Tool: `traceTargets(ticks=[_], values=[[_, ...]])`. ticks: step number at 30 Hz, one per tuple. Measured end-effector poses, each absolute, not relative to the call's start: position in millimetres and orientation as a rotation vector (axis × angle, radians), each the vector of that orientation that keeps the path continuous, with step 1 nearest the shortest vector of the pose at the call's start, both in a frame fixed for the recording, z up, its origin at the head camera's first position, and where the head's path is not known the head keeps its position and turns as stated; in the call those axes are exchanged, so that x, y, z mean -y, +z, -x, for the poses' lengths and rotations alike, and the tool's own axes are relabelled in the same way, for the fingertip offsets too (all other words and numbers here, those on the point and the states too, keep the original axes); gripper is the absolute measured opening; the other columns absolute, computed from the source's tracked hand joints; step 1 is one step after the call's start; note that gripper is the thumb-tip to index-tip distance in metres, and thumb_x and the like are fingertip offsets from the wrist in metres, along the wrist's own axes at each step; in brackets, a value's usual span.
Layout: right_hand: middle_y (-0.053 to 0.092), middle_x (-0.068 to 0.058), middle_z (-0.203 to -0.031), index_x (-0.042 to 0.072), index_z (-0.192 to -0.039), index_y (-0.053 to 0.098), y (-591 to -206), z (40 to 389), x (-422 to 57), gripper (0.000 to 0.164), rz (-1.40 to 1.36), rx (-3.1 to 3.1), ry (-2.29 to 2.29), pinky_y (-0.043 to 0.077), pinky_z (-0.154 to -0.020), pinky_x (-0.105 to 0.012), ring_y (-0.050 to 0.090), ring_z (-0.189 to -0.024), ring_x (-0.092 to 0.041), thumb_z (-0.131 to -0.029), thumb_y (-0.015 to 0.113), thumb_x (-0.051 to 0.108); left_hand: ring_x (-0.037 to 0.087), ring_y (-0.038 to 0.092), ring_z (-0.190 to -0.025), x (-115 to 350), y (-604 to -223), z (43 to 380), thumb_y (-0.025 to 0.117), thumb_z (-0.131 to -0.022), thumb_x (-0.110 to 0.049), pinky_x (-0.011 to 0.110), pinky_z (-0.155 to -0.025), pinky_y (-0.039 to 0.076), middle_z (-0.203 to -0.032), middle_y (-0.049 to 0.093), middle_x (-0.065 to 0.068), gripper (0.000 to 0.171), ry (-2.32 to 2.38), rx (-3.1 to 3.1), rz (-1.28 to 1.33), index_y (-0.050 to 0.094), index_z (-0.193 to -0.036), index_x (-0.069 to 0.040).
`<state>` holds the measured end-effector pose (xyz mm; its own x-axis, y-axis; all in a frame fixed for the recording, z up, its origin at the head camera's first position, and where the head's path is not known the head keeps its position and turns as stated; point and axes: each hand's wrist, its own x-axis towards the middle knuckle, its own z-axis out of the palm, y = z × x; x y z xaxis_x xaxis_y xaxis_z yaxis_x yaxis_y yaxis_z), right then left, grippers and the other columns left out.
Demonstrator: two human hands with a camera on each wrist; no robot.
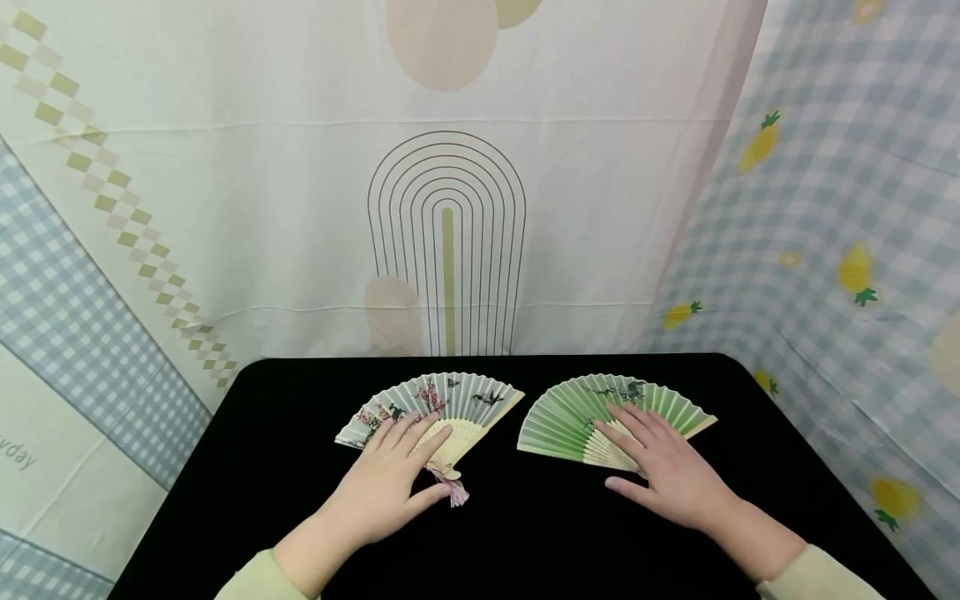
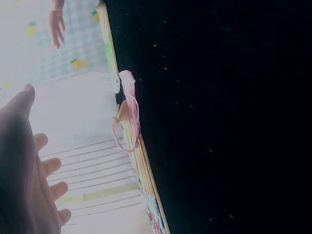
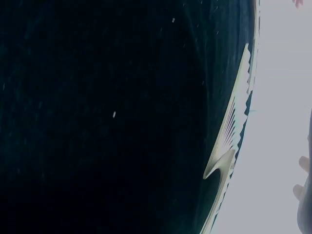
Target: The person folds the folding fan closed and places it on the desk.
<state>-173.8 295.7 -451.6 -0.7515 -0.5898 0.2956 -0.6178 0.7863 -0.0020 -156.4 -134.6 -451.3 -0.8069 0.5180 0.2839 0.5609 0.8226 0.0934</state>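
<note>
"Why are the white fan (image 1: 468,406) and green fan (image 1: 573,412) lying apart on the bench (image 1: 536,533)?"
"Presumably one per side: the left hand (image 1: 390,479) and right hand (image 1: 670,467) are hovering above, fingers spread."

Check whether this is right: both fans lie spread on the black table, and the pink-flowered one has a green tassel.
The colour is wrong: the tassel on the pink-flowered fan is pink, as the head view shows. The rest stands.

Pale yellow-green sleeves (image 1: 262,577), bare hands (image 1: 382,483)
</note>
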Motion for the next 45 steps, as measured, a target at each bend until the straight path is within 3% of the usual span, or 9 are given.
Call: traceTargets(ticks=[10, 18, 25, 30, 41, 45], values=[[0.028, -0.006, -0.161, 0.029, -0.156, 0.033, -455.7, 185.4, -316.6, 0.073, -0.837, 2.871, 0.213, 0.024, -0.114, -0.059, 0.026, -0.145, -0.033, -0.094, 0.058, 0.059, 0.027, 0.020, -0.149, 121.9, -445.2, 165.9, 0.032, -0.096, -0.072, 0.053, -0.121, 0.015, -0.162, 0.026, 0.001, 0.077, -0.268, 2.823, 0.834, 0.027, -0.158, -0.028], [0.030, -0.012, -0.159, 0.022, -0.155, 0.036, -460.7, 199.5, -337.7, 0.073, -0.785, 2.931, 0.260, 0.026, -0.110, -0.064, 0.031, -0.141, -0.039, -0.096, 0.054, 0.059, 0.026, 0.016, -0.151, 109.6, -446.1, 175.6, 0.039, -0.097, -0.067, 0.054, -0.121, 0.015, -0.162, 0.026, 0.003, 0.075, -0.332, 2.872, 0.876, 0.025, -0.159, -0.028], [0.032, -0.015, -0.157, 0.024, -0.155, 0.036, -466.0, 214.1, -358.0, 0.075, -0.727, 2.993, 0.328, 0.032, -0.102, -0.072, 0.034, -0.138, -0.044, -0.093, 0.056, 0.062, 0.028, 0.013, -0.151, 97.3, -448.5, 183.6, 0.030, -0.094, -0.075, 0.055, -0.121, 0.009, -0.164, 0.019, 0.003, 0.083, -0.316, 2.967, 0.869, 0.016, -0.161, -0.028], [0.036, -0.018, -0.154, 0.023, -0.155, 0.037, -469.5, 224.0, -370.3, 0.077, -0.698, 3.009, 0.387, 0.031, -0.096, -0.077, 0.037, -0.135, -0.048, -0.092, 0.059, 0.061, 0.031, 0.013, -0.151, 88.4, -449.6, 188.2, 0.032, -0.094, -0.076, 0.056, -0.121, 0.011, -0.165, 0.016, 0.002, 0.084, -0.311, 2.994, 0.884, 0.014, -0.161, -0.028], [0.035, -0.025, -0.152, 0.016, -0.153, 0.040, -475.9, 241.5, -393.7, 0.082, -0.597, 3.090, 0.474, 0.036, -0.092, -0.075, 0.033, -0.133, -0.054, -0.089, 0.063, 0.062, 0.030, 0.015, -0.151, 69.5, -457.7, 198.6, 0.031, -0.092, -0.078, 0.054, -0.121, 0.013, -0.165, 0.014, 0.001, 0.088, -0.298, 3.031, 0.875, 0.018, -0.161, -0.024], [0.032, -0.028, -0.152, 0.012, -0.153, 0.039, -472.4, 249.5, -402.9, 0.084, -0.515, 3.124, 0.560, 0.043, -0.087, -0.070, 0.041, -0.127, -0.054, -0.089, 0.063, 0.061, 0.031, 0.016, -0.150, 65.1, -461.2, 204.2, 0.032, -0.092, -0.078, 0.055, -0.121, 0.013, -0.165, 0.016, 0.005, 0.088, -0.276, 3.055, 0.860, 0.019, -0.160, -0.023]])
